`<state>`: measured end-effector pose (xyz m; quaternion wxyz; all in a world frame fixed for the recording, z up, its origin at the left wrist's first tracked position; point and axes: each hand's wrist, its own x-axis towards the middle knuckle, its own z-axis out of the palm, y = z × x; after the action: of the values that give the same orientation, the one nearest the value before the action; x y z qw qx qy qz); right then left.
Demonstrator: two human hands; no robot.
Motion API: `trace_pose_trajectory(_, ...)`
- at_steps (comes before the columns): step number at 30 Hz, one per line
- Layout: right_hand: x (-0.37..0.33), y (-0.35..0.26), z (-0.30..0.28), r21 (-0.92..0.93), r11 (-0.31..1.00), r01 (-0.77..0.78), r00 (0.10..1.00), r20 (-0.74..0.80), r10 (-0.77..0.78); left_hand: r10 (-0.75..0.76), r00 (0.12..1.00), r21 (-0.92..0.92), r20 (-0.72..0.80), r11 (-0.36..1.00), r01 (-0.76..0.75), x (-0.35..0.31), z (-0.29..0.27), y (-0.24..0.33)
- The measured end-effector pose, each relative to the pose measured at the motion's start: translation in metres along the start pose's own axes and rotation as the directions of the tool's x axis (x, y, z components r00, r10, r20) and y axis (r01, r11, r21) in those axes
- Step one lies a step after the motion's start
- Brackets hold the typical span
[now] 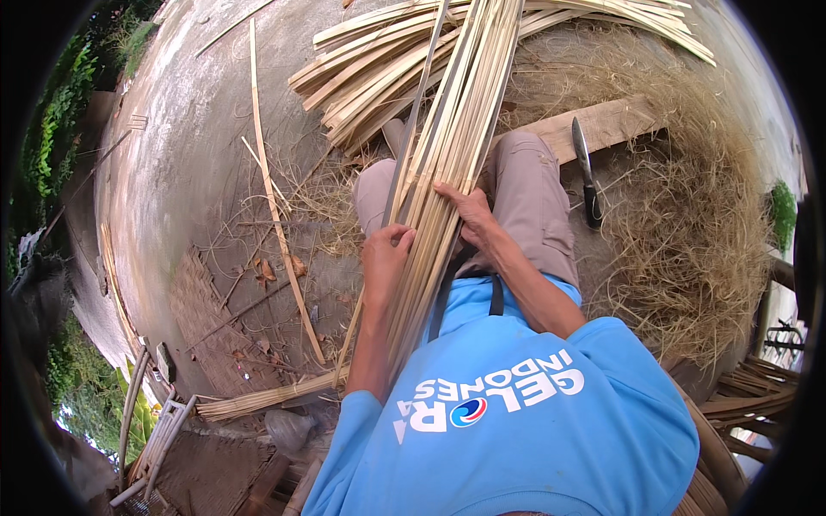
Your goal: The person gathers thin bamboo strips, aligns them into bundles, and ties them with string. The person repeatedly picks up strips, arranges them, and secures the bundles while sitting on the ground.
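A long bundle of bamboo strips (443,159) lies slantwise across my lap, running from the far edge of the view down past my left side. My right hand (469,212) grips it from the right, thumb pressed on top and the other fingers mostly hidden beneath. Lower down, my left hand (387,254) is closed at the bundle's left edge, its thumb and forefinger pinched together at the outer strips. One darker strip (411,129) stands slightly apart from the bundle's left side above that hand.
Beyond my knees lies a fanned pile of bamboo strips (379,86). A knife (587,176) with a black handle rests beside a wooden board (602,125). Curly shavings (688,232) cover the ground at right. A single long strip (274,193) and another bundle (267,397) lie at left.
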<state>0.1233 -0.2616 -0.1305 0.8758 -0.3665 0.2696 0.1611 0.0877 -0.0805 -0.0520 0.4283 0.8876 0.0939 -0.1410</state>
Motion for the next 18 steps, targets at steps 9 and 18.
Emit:
trace_pose_trajectory(9,-0.002,0.001,-0.002,0.093,0.996,-0.004,0.994,0.106,-0.006,0.010,0.986,0.191,0.168,0.981,-0.042,0.015,-0.005,-0.006)
trace_pose_trajectory(18,0.003,0.008,0.002,-0.034,0.998,0.059,0.996,-0.061,-0.061,-0.068,0.977,-0.228,0.200,0.967,0.114,0.003,-0.006,-0.010)
